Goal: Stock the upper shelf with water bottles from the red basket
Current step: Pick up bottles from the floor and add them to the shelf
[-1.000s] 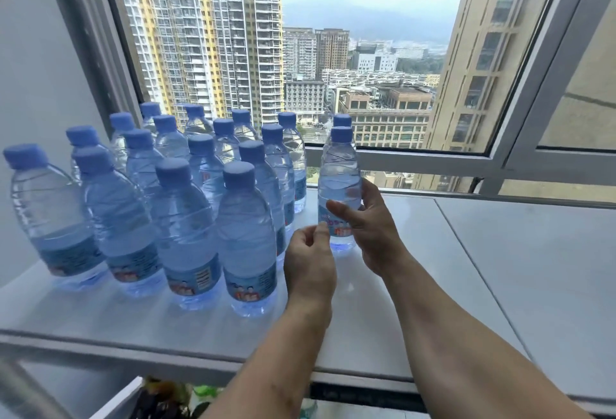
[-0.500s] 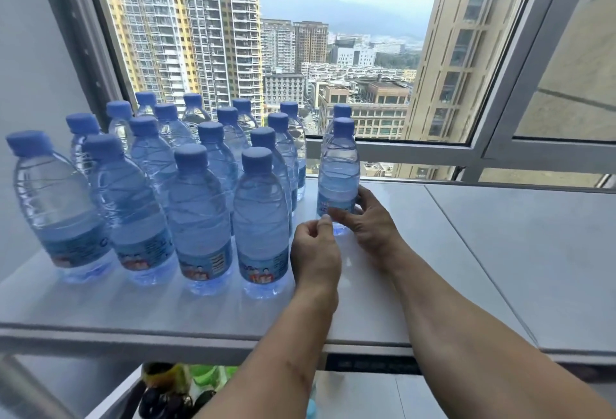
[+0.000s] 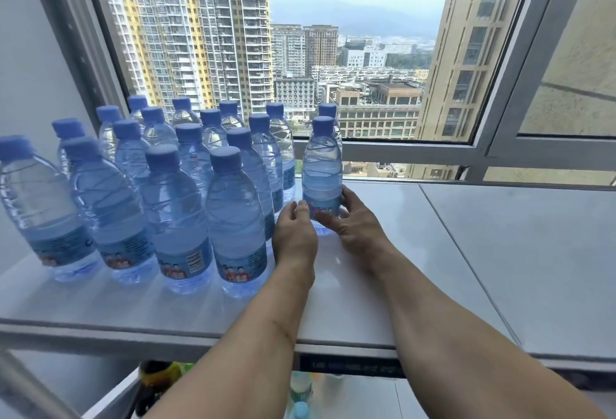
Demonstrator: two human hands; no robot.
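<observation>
A water bottle (image 3: 322,168) with a blue cap stands upright on the white upper shelf (image 3: 383,272), just right of the block of stocked bottles (image 3: 176,205). My right hand (image 3: 355,223) grips its base, thumb across the front of the label and fingers round the right side. My left hand (image 3: 295,231) is loosely curled at the bottle's lower left, with the fingertips at the label's edge. One more bottle (image 3: 328,111) stands directly behind it. The red basket is out of view.
The window frame (image 3: 410,150) runs along the back of the shelf, and a grey wall (image 3: 30,78) closes the left end. The shelf's right part (image 3: 520,251) carries nothing. Below the front edge, a lower level shows dark and yellow-green items (image 3: 160,377) and a light-blue cap (image 3: 301,409).
The bottle has slid a little farther back on the shelf under my right hand. My left hand has come up beside its base, and the view has moved closer.
</observation>
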